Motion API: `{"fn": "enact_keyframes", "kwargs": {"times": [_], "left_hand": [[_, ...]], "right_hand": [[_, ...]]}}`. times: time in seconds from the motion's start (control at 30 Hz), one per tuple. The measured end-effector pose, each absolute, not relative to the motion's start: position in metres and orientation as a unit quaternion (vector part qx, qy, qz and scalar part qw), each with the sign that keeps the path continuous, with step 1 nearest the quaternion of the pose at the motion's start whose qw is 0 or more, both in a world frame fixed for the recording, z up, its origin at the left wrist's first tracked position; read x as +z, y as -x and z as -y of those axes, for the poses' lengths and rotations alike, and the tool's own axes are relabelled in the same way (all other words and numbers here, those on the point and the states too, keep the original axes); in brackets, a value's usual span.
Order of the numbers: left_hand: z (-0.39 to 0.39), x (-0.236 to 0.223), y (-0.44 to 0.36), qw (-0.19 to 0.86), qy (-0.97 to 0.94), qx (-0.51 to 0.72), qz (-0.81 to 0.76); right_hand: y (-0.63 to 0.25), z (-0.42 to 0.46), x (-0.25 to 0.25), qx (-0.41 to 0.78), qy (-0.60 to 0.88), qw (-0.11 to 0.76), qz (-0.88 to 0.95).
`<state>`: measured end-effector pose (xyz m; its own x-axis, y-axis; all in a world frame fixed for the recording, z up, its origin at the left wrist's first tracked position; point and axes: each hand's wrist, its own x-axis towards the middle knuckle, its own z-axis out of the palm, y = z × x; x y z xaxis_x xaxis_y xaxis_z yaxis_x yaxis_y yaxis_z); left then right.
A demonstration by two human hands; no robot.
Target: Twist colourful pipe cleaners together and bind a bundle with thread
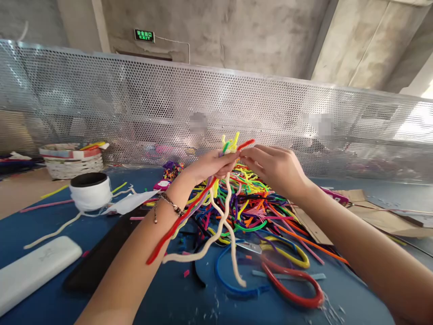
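My left hand (221,163) is closed around a bundle of pipe cleaners. Their short yellow and green ends stick up above the fist, and long white pipe cleaners (227,212) and a red pipe cleaner (176,225) hang below it. Close beside it, my right hand (275,167) pinches with thumb and fingertips near the upper red end (246,144) that pokes out of the bundle. Whether those fingertips grip the red end or only touch it is hard to make out. Under both hands lies a heap of multicoloured pipe cleaners (252,212).
Red-and-yellow-handled scissors (291,282) lie in front of the heap on the blue table (189,302). At left are a white-wrapped roll (90,194), a white case (37,271), a black flat object (101,253) and a woven basket (72,162). A perforated metal screen (203,99) stands behind.
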<state>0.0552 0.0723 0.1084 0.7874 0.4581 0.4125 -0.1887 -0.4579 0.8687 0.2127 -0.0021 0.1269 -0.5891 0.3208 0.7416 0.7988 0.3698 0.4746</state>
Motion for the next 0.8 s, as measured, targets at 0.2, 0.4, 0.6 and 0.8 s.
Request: {"fn": "enact_keyframes", "kwargs": {"times": [0.2, 0.4, 0.6, 0.8], "left_hand": [[-0.071, 0.104, -0.056, 0.405, -0.849, 0.301, -0.158], [-0.063, 0.099, -0.066, 0.379, -0.857, 0.285, -0.201], [-0.033, 0.089, -0.067, 0.319, -0.876, 0.296, -0.207], [0.023, 0.082, -0.034, 0.223, -0.903, 0.298, -0.214]], "right_hand": [[-0.22, 0.009, 0.122, -0.31, 0.42, 0.272, 0.808], [-0.229, 0.02, 0.111, -0.267, 0.432, 0.265, 0.82], [-0.227, 0.052, 0.099, -0.26, 0.452, 0.229, 0.822], [-0.198, 0.12, 0.083, -0.132, 0.478, 0.237, 0.836]]}}
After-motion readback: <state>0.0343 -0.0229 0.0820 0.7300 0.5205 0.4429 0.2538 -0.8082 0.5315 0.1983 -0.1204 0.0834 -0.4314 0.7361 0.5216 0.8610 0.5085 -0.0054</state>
